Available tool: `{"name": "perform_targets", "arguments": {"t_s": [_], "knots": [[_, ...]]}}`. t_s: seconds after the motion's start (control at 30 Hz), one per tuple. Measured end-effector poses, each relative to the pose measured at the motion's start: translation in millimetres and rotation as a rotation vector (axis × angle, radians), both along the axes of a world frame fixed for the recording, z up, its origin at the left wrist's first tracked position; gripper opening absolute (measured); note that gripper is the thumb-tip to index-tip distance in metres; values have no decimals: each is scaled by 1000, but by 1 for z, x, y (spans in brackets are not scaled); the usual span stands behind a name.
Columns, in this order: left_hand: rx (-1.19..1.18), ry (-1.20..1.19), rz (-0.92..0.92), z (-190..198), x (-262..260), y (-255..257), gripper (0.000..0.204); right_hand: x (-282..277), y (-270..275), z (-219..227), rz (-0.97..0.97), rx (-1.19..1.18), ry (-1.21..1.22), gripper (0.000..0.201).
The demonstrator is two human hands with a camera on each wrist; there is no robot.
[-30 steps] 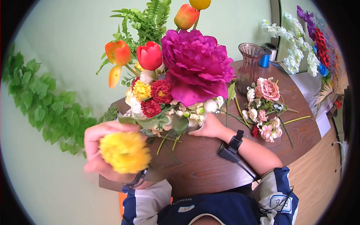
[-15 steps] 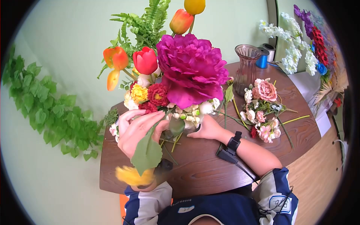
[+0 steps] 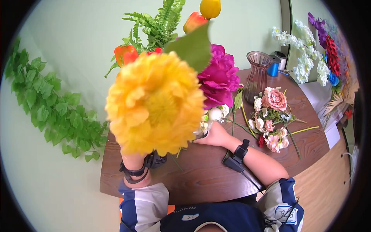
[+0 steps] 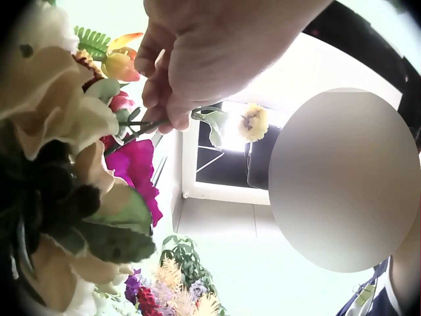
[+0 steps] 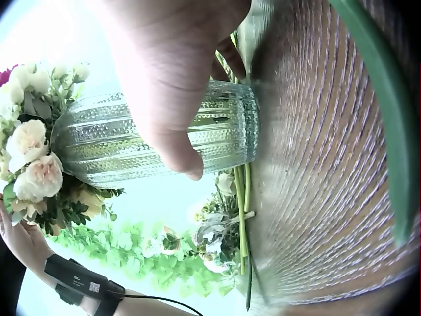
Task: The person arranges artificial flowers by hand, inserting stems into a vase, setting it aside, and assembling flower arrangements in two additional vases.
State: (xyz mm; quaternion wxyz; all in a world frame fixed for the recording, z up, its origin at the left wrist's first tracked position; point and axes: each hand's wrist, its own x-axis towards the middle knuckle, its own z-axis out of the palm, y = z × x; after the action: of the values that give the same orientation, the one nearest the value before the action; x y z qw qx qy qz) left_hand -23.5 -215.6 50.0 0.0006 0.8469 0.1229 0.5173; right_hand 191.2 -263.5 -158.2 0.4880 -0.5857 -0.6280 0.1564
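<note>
A yellow flower [image 3: 154, 104] with a green leaf [image 3: 193, 48] looms close to the head camera and covers much of the arrangement. My left hand [image 4: 210, 59] pinches its stem [image 4: 154, 124] beside the blooms; in the head view the flower hides most of that hand. Behind it stand a large magenta peony [image 3: 222, 79], orange and yellow tulips [image 3: 210, 8] and a fern [image 3: 164, 23]. They fill a ribbed glass vase [image 5: 99, 135] on the table. My right hand [image 5: 164, 79] grips this vase near its base, thumb across the front and fingers round behind.
On the wooden table [image 3: 201, 174], pink and white flowers [image 3: 275, 98] and cut stems lie at the right. A second, smoky glass vase [image 3: 258, 73] stands behind them, near spools [image 3: 273, 65]. An ivy garland [image 3: 50, 104] hangs on the left wall.
My left hand has gone up to the arrangement, and the yellow flower has swung from beside the wrist up in front of the bouquet. My right hand stays at the vase.
</note>
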Motion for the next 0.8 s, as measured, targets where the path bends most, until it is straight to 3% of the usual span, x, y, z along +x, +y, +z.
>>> {"name": "perform_targets", "arguments": {"t_s": [0.03, 0.1, 0.17, 0.2, 0.33, 0.4, 0.47, 0.6, 0.63, 0.73, 0.8], "knots": [[3, -7, 1, 5, 5, -1, 3, 1, 2, -3, 8, -4, 8, 81], [33, -72, -217, 21, 18, -7, 16, 1, 2, -6, 3, 53, 25, 82], [40, -86, -201, 25, 17, -10, 16, -4, -3, 8, 31, -5, 172, 82], [48, -96, -188, 26, 17, -10, 15, -6, -14, 26, -76, -60, -26, 82], [81, -134, -136, 30, 14, -12, 14, -4, -8, 12, -81, -40, -35, 81], [99, -153, -107, 33, 12, -14, 14, 1, 5, -12, 30, 10, 51, 80], [111, -165, -96, 39, 13, -19, 14, 0, -1, 0, 21, 3, 48, 79], [1, -277, -453, 50, 23, -43, 6, -6, -15, 27, -23, 8, 12, 78], [112, -326, -118, 56, 22, -33, 20, -8, -18, 34, -20, 5, 13, 78], [172, -182, -196, 61, 25, -27, 17, -10, -15, 33, -78, -185, -29, 77], [230, -42, -277, 71, 33, -32, 15, -3, 0, 2, -22, 148, -1, 77]]}}
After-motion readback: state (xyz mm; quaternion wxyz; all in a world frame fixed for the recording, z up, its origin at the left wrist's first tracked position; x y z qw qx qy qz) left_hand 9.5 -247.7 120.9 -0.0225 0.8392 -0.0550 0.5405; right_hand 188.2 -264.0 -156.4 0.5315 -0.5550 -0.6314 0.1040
